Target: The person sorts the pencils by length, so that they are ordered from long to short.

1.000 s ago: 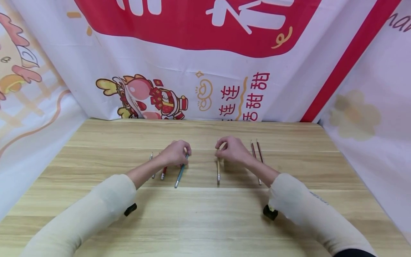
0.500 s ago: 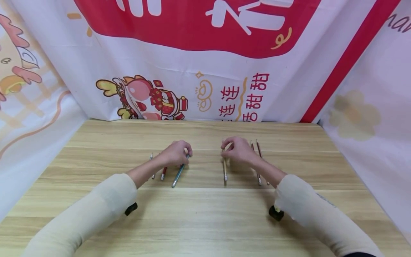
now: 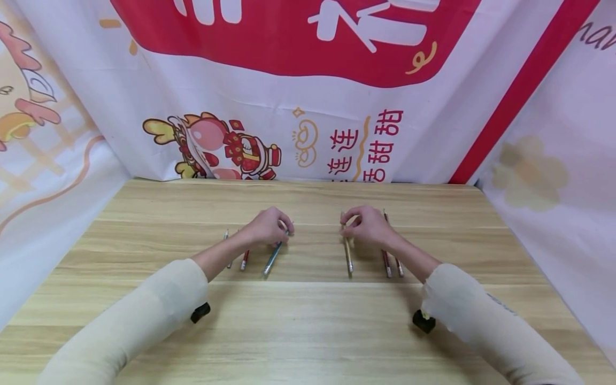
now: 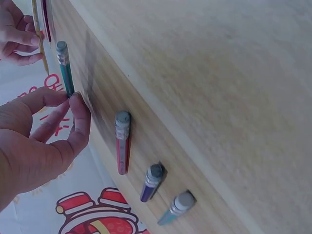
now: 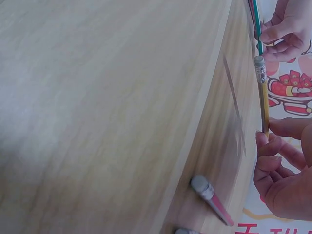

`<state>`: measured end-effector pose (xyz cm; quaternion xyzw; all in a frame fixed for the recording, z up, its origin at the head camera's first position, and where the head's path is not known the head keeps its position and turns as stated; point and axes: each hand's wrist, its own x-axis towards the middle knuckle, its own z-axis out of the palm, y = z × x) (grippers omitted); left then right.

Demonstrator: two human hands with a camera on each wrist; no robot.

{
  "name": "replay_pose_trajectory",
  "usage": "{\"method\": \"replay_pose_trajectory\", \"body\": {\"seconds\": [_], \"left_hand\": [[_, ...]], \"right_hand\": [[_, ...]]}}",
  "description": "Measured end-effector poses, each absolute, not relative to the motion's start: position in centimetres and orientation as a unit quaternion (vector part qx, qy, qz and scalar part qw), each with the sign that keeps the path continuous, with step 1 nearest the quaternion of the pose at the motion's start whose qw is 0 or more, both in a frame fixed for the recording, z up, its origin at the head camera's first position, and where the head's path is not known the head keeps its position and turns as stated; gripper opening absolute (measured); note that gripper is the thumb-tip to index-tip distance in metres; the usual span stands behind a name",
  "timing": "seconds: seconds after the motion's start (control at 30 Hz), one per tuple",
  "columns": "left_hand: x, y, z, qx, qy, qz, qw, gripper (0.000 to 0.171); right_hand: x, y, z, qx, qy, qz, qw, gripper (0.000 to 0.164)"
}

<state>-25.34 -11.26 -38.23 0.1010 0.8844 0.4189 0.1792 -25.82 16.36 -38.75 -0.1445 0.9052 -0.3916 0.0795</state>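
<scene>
My left hand [image 3: 270,226] pinches a teal pencil [image 4: 65,68] between thumb and fingertips. Its eraser end points toward me, and it slants over the wooden table in the head view. To the right, my right hand [image 3: 368,226] pinches a yellow pencil [image 5: 264,100], eraser end also toward me. Left of the left hand lie a red pencil [image 4: 123,146], a dark blue pencil [image 4: 150,183] and a light teal pencil [image 4: 175,208]. Two dark red pencils [image 3: 386,263] lie partly under my right hand and forearm.
The wooden table [image 3: 298,326] meets a printed white and red cloth [image 3: 289,91] at its back edge. More printed cloth [image 3: 544,214] hangs along both sides. A dark strapped device [image 3: 423,322] sits under each sleeve cuff.
My right hand has shifted right with the yellow pencil, closer to the dark red pencils. My left hand and the teal pencil have moved slightly right.
</scene>
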Motion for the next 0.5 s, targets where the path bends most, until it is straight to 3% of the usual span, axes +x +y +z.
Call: {"method": "replay_pose_trajectory", "body": {"seconds": [0.5], "left_hand": [[-25.8,-9.1,-38.6,0.104,0.853,0.475,0.19,0.027]], "right_hand": [[-25.7,18.2,-39.2,-0.132,0.896,-0.411,0.099,0.021]]}}
